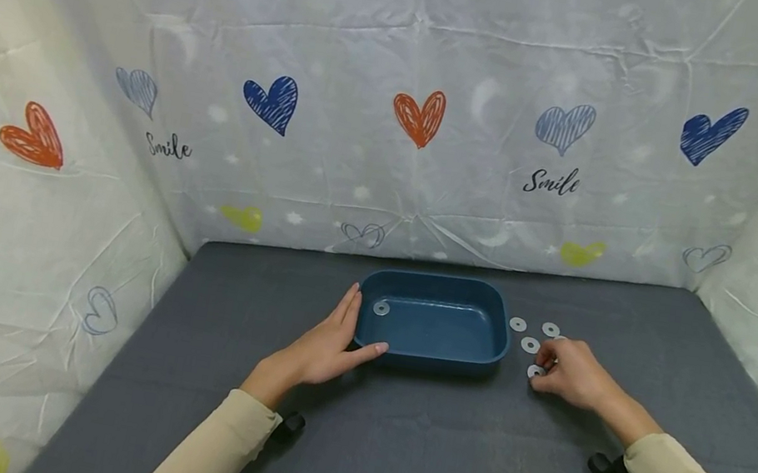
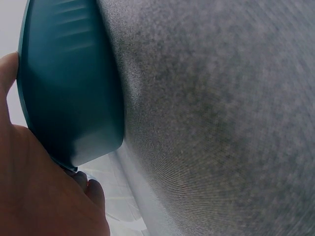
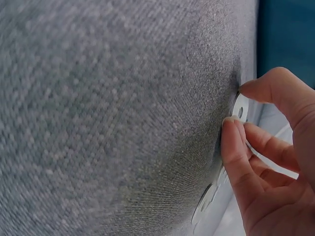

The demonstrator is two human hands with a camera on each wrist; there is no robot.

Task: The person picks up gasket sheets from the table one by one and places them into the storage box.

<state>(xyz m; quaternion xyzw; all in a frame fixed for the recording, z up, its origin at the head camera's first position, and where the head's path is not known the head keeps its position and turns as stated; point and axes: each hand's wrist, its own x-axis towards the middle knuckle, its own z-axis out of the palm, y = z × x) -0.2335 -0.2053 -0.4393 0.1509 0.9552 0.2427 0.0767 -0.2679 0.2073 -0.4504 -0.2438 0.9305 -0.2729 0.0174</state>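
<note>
A blue rectangular tray stands on the table with one flat metal washer lying inside, near its left end. Along the tray's left wall my left hand rests with straight fingers, its thumb on the front rim. In the left wrist view the thumb touches the rim of the tray. To the right of the tray, my right hand pinches a washer by its edges between thumb and fingertips, right at the table surface. Several more washers lie flat around that hand, one partly hidden behind it.
Dark grey cloth covers the table. White curtains printed with hearts hang behind it and along both sides. A dark strap device sits at the right wrist and another at the left.
</note>
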